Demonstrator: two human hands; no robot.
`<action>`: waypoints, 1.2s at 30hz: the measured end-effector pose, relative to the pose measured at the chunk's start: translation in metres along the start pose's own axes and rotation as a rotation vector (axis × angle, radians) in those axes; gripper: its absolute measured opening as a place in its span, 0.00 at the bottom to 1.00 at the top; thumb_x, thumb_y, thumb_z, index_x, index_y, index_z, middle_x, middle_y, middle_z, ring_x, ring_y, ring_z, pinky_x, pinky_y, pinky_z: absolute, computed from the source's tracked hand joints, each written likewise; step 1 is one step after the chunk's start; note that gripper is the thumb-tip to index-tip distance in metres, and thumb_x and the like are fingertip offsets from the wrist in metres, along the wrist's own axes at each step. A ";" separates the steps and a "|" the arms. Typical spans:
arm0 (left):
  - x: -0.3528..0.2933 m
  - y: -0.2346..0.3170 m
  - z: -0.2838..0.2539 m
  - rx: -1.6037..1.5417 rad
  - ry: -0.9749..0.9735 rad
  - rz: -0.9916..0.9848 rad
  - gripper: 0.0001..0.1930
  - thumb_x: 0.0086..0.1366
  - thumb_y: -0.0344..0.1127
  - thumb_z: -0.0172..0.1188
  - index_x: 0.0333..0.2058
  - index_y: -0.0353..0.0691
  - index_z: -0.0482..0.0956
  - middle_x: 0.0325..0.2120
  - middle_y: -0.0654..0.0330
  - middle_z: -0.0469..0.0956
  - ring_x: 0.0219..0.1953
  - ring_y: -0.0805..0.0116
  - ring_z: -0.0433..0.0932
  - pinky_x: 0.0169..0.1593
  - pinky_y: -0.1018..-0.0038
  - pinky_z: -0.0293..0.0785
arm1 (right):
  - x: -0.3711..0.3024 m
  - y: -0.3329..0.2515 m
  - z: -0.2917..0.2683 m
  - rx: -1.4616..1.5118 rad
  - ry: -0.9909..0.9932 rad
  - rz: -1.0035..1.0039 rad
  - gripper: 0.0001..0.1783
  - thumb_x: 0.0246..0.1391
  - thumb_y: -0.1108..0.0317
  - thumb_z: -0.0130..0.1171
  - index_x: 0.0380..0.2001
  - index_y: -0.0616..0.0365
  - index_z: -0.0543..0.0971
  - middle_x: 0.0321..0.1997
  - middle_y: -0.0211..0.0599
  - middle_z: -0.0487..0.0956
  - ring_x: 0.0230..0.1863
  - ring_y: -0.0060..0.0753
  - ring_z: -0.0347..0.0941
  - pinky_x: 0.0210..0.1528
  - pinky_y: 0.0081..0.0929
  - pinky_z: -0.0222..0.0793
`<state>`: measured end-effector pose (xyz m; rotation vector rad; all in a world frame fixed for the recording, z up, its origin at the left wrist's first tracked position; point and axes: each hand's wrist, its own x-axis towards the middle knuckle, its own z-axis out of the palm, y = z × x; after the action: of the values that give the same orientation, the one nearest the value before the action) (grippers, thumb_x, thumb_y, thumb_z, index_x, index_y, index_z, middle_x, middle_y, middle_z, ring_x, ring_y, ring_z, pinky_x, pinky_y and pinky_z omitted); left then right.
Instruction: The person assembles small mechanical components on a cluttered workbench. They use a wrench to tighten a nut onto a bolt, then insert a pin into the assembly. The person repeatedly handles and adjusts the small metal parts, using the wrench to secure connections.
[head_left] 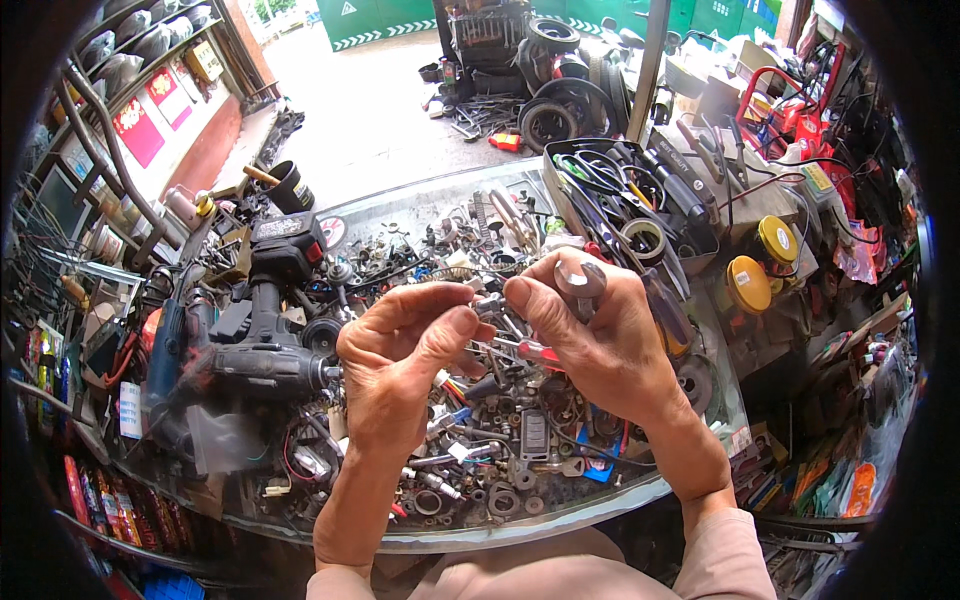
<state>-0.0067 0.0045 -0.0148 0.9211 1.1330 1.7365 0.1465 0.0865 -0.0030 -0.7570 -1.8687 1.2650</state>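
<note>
My right hand (610, 345) is closed around an open-ended wrench (578, 280), whose shiny jaw sticks up above the thumb. Between the fingertips of both hands sits a small metal part (488, 303), too small to name. My left hand (395, 345) is curled, thumb and fingers pinched at that spot; what exactly they grip is partly hidden. Just below the right thumb shows a red-handled tool (538, 352) with a thin shaft; whether it is held or lies on the pile, I cannot tell. Loose bolts, washers and fittings cover the glass-topped table (375, 215) beneath both hands.
A black cordless impact wrench (265, 365) lies left of my hands. A box of hand tools (640, 200) stands at the back right, near two yellow-lidded jars (747, 284). A black pot (290, 187) is at the far left. Wheels and tyres (550, 122) stand beyond the table.
</note>
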 end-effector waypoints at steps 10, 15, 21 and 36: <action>-0.002 -0.005 0.004 -0.022 0.053 0.088 0.09 0.58 0.22 0.61 0.38 0.27 0.77 0.31 0.50 0.80 0.32 0.65 0.82 0.34 0.74 0.82 | 0.002 -0.004 0.006 0.125 -0.045 0.081 0.13 0.53 0.64 0.63 0.34 0.63 0.77 0.23 0.25 0.73 0.25 0.09 0.69 0.25 0.11 0.64; 0.000 -0.003 0.001 -0.018 0.118 0.079 0.08 0.59 0.25 0.61 0.37 0.29 0.78 0.28 0.52 0.81 0.31 0.66 0.82 0.29 0.77 0.80 | 0.001 -0.012 -0.002 -0.001 -0.052 0.040 0.14 0.49 0.70 0.65 0.39 0.63 0.77 0.26 0.25 0.76 0.25 0.10 0.68 0.25 0.11 0.63; 0.000 -0.001 0.000 -0.093 0.137 0.035 0.08 0.59 0.26 0.61 0.37 0.29 0.77 0.30 0.52 0.81 0.32 0.64 0.82 0.29 0.78 0.80 | 0.003 -0.011 -0.004 0.002 -0.057 0.055 0.11 0.53 0.65 0.62 0.34 0.63 0.79 0.27 0.28 0.76 0.30 0.14 0.70 0.30 0.16 0.65; -0.006 -0.002 0.004 0.021 -0.007 -0.030 0.09 0.57 0.23 0.60 0.37 0.29 0.76 0.27 0.54 0.80 0.25 0.69 0.80 0.22 0.79 0.77 | 0.003 -0.002 -0.003 -0.012 -0.133 0.025 0.16 0.57 0.60 0.57 0.22 0.61 0.75 0.16 0.23 0.70 0.19 0.11 0.61 0.19 0.16 0.55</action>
<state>-0.0007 0.0008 -0.0161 0.9178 1.1574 1.6989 0.1476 0.0897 0.0007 -0.7197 -1.9798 1.3505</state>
